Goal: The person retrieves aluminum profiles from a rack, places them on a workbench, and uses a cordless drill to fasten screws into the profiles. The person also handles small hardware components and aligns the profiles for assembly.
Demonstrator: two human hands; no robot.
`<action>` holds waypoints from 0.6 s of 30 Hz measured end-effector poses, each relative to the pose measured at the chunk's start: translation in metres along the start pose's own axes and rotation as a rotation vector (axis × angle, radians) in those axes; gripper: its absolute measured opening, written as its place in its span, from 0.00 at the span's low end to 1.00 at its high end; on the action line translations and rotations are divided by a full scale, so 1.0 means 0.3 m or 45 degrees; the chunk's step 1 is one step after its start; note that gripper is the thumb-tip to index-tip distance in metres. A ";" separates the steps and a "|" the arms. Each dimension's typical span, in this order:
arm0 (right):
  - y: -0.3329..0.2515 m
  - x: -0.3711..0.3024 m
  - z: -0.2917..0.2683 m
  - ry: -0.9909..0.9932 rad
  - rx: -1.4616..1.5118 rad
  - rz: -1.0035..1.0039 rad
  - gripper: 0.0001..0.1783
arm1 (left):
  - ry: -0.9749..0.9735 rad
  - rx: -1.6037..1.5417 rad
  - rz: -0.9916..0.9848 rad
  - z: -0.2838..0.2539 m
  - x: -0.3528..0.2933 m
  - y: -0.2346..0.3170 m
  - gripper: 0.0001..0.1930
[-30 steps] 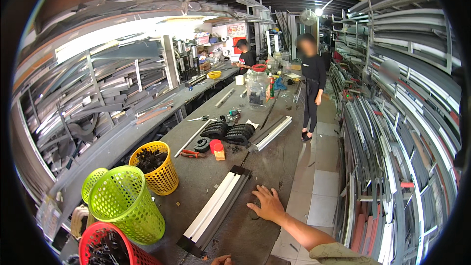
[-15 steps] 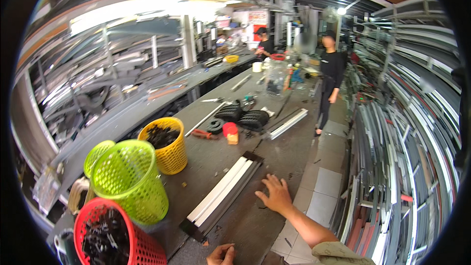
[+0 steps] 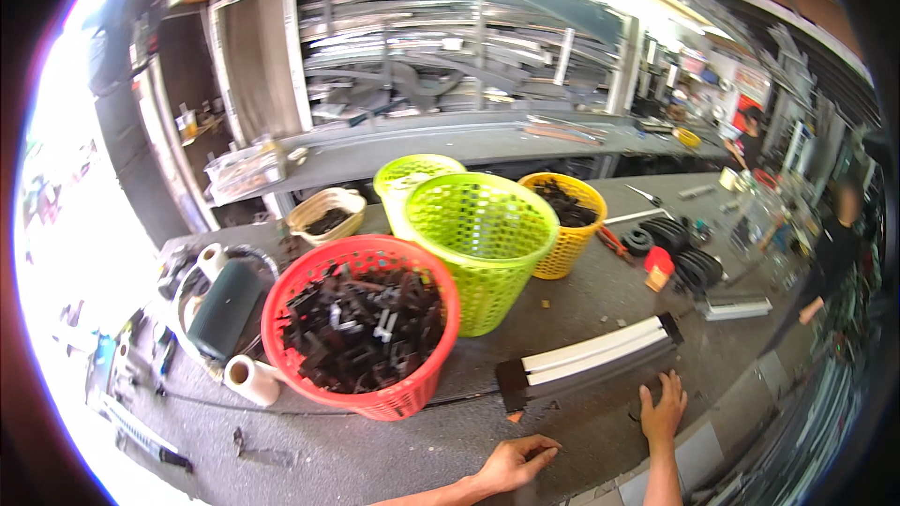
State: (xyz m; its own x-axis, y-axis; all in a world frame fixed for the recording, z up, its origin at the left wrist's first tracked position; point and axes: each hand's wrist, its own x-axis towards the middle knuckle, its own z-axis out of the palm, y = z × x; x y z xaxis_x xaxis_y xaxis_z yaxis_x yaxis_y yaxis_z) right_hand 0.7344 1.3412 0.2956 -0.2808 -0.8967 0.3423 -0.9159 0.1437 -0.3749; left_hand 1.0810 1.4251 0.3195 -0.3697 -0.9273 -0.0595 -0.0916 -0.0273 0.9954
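Observation:
My left hand (image 3: 514, 465) is at the near edge of the grey worktable (image 3: 347, 459), thumb and fingers pinched together. Whatever it may hold is too small to make out. My right hand (image 3: 664, 409) rests on the table with its fingers spread, holding nothing. Just beyond both hands lies a long strip assembly (image 3: 592, 356), with two white bars side by side, a dark bar along the near side and a black piece across each end. Neither hand touches it. A small orange scrap (image 3: 515, 417) lies by its left end.
A red basket (image 3: 361, 403) of black plastic parts, green baskets (image 3: 483, 290) and a yellow basket (image 3: 565, 258) stand beyond. Left are rolls (image 3: 251, 381) and a box cutter (image 3: 141, 431). Black coils (image 3: 696, 272) and red-handled pliers (image 3: 614, 244) lie farther right. A person (image 3: 830, 248) stands at right.
The view has swung left, so the table and strip assembly sit farther right in the picture. My left forearm has come into view. Both hands keep about the same place beside the strip assembly.

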 end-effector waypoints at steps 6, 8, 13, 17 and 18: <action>0.000 -0.006 -0.001 -0.003 -0.011 -0.020 0.33 | 0.008 0.012 0.043 0.004 0.003 -0.022 0.14; 0.001 -0.007 -0.006 -0.009 -0.003 -0.037 0.34 | 0.025 0.012 0.063 0.013 0.006 -0.029 0.14; 0.001 -0.005 -0.006 0.025 0.019 -0.051 0.35 | 0.045 0.037 0.071 0.014 0.003 -0.029 0.13; 0.001 -0.008 -0.009 0.052 0.041 -0.050 0.35 | 0.055 -0.010 0.039 0.018 0.003 -0.025 0.12; 0.001 -0.010 -0.012 0.033 0.042 -0.034 0.35 | 0.065 -0.019 0.033 0.022 0.004 -0.025 0.11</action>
State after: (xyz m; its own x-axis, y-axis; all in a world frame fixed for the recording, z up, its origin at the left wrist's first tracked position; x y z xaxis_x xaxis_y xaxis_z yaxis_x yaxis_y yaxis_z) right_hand 0.7339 1.3453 0.2975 -0.2639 -0.8888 0.3747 -0.9134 0.1053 -0.3933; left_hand 1.0752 1.4265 0.3115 -0.3243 -0.9455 -0.0301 -0.0685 -0.0083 0.9976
